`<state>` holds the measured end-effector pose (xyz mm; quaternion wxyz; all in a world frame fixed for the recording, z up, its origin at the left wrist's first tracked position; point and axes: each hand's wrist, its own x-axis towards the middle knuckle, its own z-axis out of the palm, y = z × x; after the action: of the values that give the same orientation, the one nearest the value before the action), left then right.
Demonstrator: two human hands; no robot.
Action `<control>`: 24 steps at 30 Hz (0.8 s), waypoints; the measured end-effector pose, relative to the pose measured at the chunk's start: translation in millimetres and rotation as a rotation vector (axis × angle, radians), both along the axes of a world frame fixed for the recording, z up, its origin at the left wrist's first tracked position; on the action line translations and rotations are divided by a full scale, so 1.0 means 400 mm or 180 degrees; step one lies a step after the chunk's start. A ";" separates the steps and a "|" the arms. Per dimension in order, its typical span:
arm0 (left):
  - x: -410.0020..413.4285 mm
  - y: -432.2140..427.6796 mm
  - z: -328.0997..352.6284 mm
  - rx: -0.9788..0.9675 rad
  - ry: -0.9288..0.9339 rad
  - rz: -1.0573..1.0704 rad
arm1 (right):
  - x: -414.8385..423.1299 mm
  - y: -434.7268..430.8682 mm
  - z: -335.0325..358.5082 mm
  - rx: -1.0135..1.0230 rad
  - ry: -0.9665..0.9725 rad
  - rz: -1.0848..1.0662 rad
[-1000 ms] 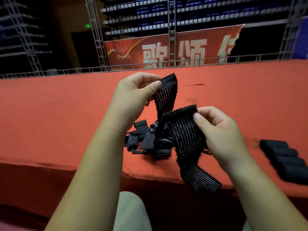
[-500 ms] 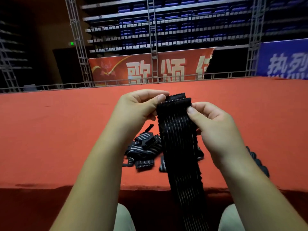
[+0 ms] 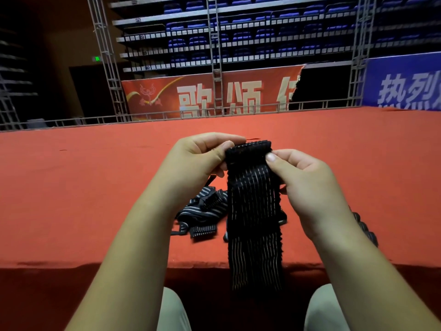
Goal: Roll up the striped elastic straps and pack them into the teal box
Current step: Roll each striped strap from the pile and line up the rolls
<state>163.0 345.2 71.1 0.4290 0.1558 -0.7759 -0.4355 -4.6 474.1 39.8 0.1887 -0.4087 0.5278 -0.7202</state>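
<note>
1. Head view: the left hand [image 3: 198, 161] and right hand [image 3: 307, 185] each pinch a top corner of one strap [image 3: 253, 211], thumbs in front and fingers curled behind. It hangs straight down past the near edge of the table [image 3: 83, 199], between the knees [image 3: 174, 311].
2. The step, I judge, is the start of a roll: the top end looks turned over once (the dark fabric makes this hard to confirm).
3. The next move calls for both thumbs to wind that end over itself, keeping the sides level while the tail feeds upward.
4. A pile [image 3: 205, 211] of loose straps lies just behind the strap. Dark rolls [image 3: 365, 230] show past the right wrist, mostly hidden.
5. The box is not in view.
6. Red cloth runs wide to the left and beyond the pile. The near edge sits under the forearms, and the tail hangs free below it.
</note>
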 end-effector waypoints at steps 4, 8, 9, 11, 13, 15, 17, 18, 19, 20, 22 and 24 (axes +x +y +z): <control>0.006 0.007 -0.005 0.0001 -0.0066 -0.0009 | 0.002 -0.005 -0.004 0.0061 -0.0045 -0.0013; 0.009 0.023 -0.006 0.0030 -0.0096 0.0055 | 0.002 -0.008 -0.009 0.0093 -0.0065 -0.0031; 0.009 0.027 -0.006 0.0028 -0.0112 0.0090 | 0.002 -0.010 -0.010 0.0089 -0.0078 -0.0034; 0.008 0.034 -0.007 -0.0005 -0.0152 0.0155 | 0.002 -0.011 -0.014 0.0099 -0.0091 -0.0040; 0.009 0.041 -0.009 -0.0001 -0.0148 0.0122 | 0.001 -0.013 -0.019 0.0125 -0.0093 -0.0050; 0.012 0.051 -0.009 -0.0005 -0.0131 0.0119 | 0.000 -0.015 -0.025 0.0142 -0.0107 -0.0040; 0.016 0.059 -0.008 -0.0122 -0.0156 0.0204 | 0.000 -0.016 -0.029 0.0149 -0.0131 -0.0034; 0.017 0.062 -0.008 -0.0178 -0.0155 0.0236 | 0.000 -0.017 -0.030 0.0156 -0.0143 -0.0035; 0.017 0.063 -0.008 -0.0208 -0.0139 0.0248 | 0.000 -0.017 -0.032 0.0160 -0.0161 -0.0027; 0.019 0.065 -0.009 -0.0218 -0.0126 0.0254 | 0.001 -0.017 -0.034 0.0164 -0.0187 -0.0014; 0.020 0.067 -0.012 -0.0222 -0.0127 0.0317 | 0.001 -0.018 -0.038 0.0179 -0.0228 0.0009; 0.021 0.066 -0.015 -0.0232 -0.0126 0.0392 | 0.001 -0.020 -0.041 0.0198 -0.0230 0.0021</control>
<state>171.4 371.6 65.1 0.4449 0.1962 -0.7885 -0.3766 -4.2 466.1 23.3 0.2227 -0.3781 0.5414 -0.7172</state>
